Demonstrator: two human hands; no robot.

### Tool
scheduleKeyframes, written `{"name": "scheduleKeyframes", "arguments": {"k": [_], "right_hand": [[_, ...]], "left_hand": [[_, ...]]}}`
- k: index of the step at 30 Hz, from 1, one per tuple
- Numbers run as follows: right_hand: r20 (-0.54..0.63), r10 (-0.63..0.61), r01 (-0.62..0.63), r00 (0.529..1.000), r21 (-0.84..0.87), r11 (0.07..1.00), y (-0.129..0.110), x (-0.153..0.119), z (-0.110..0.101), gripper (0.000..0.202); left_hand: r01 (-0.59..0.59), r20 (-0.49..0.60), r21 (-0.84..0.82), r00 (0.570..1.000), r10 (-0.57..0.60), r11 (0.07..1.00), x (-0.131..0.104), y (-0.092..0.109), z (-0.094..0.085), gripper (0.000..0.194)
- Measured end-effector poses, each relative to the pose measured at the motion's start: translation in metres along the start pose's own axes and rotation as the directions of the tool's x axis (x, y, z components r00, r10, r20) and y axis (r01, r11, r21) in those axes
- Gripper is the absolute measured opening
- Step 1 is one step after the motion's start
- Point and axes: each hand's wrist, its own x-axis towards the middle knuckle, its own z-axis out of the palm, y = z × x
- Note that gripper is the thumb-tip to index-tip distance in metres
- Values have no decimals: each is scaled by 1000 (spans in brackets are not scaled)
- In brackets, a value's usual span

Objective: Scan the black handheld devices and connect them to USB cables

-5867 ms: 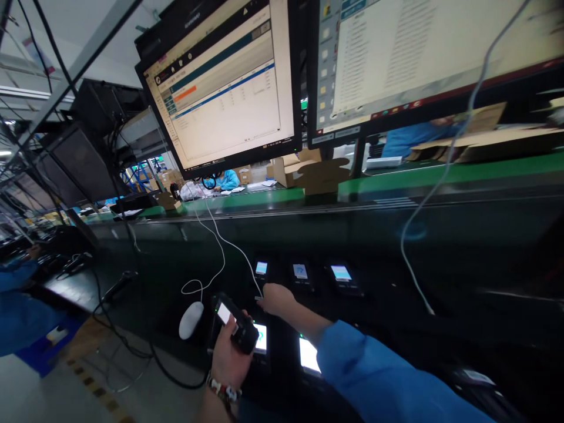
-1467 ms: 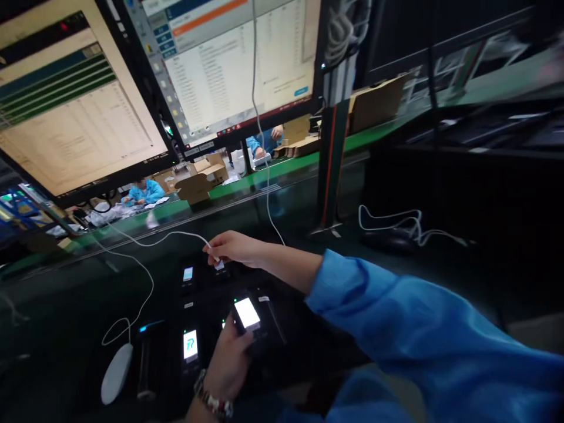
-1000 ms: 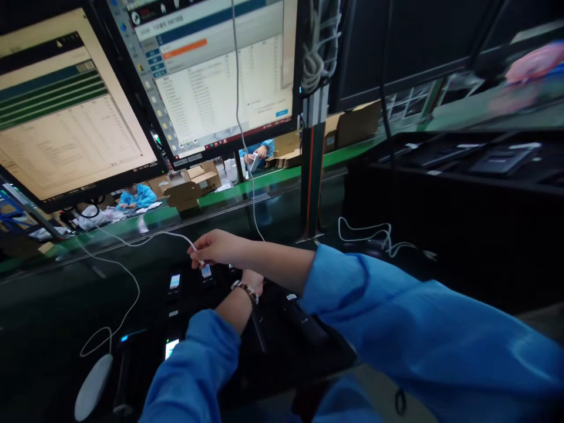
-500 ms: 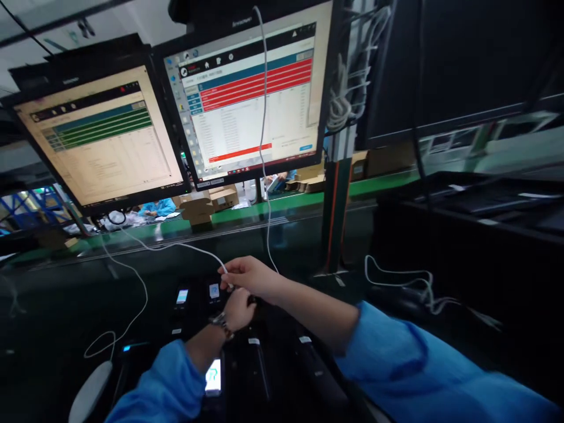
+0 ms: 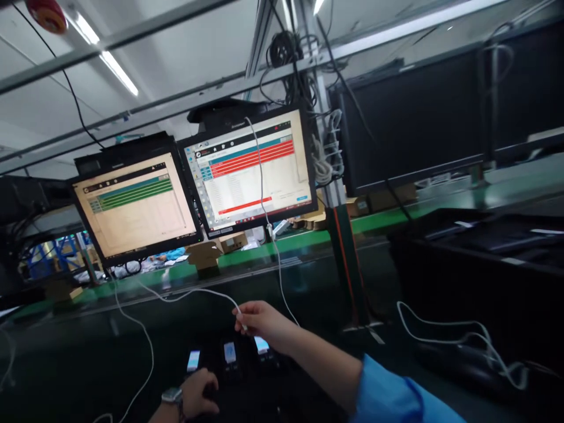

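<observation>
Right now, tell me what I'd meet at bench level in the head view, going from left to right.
Left hand → device with the middle of the three lit screens → right hand → upright post with orange stripes → looped white cable.

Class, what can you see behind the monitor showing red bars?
Below the monitor, cardboard and a green surface show farther back; its screen hides whatever lies directly behind.
</observation>
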Motion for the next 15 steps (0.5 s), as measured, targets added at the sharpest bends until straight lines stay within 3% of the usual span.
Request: {"name": "scheduleKeyframes", "arguments": {"k": [6,15], "right_hand": [[-32,5,-4,999,28,1000,15,2,-6,43],[-19,60,-60,998,-6,998,34,8,1,40]], "left_hand": [[-59,49,56,997,57,997,20,-21,-3,37],[10,-16,251,1000,-6,968,58,-17,-5,33]]}}
